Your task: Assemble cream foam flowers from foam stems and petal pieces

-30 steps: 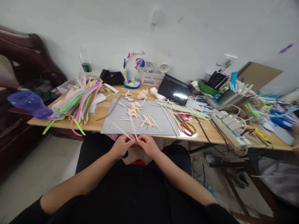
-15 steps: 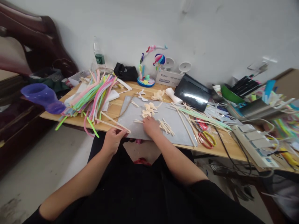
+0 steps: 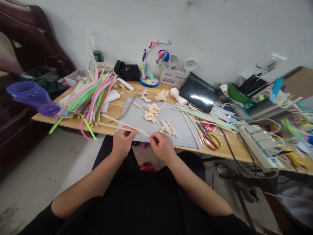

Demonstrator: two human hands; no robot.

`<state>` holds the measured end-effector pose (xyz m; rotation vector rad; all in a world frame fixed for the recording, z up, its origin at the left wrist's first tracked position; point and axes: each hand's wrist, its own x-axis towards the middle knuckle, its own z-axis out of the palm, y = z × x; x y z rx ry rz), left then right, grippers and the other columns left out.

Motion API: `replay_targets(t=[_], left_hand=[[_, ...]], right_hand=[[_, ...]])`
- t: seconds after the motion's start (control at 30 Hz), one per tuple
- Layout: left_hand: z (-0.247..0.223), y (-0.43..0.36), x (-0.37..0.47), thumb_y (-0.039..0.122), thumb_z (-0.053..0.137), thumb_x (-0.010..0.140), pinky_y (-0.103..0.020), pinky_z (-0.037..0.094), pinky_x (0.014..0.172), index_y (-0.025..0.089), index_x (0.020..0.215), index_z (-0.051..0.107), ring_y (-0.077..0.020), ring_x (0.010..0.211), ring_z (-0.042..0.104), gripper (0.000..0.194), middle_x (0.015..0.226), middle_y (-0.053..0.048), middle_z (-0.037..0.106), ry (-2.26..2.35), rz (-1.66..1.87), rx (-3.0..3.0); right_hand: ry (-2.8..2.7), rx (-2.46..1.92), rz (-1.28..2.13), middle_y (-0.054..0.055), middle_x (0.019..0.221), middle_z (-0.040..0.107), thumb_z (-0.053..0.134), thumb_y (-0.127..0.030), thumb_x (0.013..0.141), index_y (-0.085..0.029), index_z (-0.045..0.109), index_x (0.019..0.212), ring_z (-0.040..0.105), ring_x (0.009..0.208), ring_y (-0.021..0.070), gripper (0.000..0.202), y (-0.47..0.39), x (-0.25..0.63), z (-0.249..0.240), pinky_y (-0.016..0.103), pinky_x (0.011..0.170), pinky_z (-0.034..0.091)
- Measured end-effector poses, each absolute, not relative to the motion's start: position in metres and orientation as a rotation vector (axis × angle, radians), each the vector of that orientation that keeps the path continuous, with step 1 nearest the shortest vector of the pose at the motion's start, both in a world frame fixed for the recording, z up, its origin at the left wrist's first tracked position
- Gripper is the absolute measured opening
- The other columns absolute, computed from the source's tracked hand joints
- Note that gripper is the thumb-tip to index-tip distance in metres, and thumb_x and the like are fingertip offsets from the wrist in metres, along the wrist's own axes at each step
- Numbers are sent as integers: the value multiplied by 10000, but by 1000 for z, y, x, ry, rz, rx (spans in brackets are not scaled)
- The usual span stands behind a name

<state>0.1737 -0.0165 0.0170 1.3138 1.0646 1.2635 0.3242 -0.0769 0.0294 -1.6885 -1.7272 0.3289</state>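
Note:
In my left hand [image 3: 122,141], closed between thumb and fingers, is a long cream pipe cleaner [image 3: 110,126] bent double, its two loose ends pointing left. My right hand [image 3: 162,145] is pinched at the tip of a short cream piece [image 3: 144,133], which lies against the bend of the long one. Both hands are just above the front edge of a grey cutting mat [image 3: 132,114]. Cream looped petal shapes [image 3: 151,114] lie on the mat beyond them. Several short cut pieces [image 3: 170,129] rest close to my right hand.
At left lies a heap of coloured pipe cleaners [image 3: 85,94] beside a purple vase-like container [image 3: 31,98]. To the right are scissors [image 3: 212,141], long cream stems [image 3: 190,127] and a power strip [image 3: 261,147]. A colourful balloon ornament [image 3: 149,80] stands at the back.
My right hand has left the petal shapes and come toward me, meeting the pipe cleaner in my left hand. A short piece from the mat is now between the hands. The view has shifted slightly.

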Motion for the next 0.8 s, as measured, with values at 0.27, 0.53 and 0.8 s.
replay_targets(t=[0.27, 0.53, 0.8], left_hand=[[18, -50, 190, 206, 567, 712, -302, 421, 825, 208, 690, 660, -177, 868, 552, 95, 807, -52, 628, 854, 1265, 2000], [16, -68, 206, 216, 544, 729, -318, 470, 742, 172, 822, 651, -173, 751, 595, 148, 785, -71, 645, 635, 893, 1866], [16, -78, 222, 227, 613, 673, -352, 476, 758, 162, 618, 598, -193, 773, 606, 87, 758, -65, 644, 601, 958, 1483]], right_hand=[[-1145, -1419, 1032, -6, 647, 556, 524, -283, 724, -200, 560, 946, 503, 565, 110, 239, -100, 325, 20, 258, 574, 423], [-583, -950, 1572, -3, 601, 609, 586, -327, 692, -173, 589, 911, 561, 501, 97, 268, -130, 341, 15, 201, 453, 439], [-376, -1149, 1138, -26, 543, 567, 635, -295, 641, -155, 569, 618, 543, 517, 83, 156, -136, 355, 9, 214, 515, 473]])
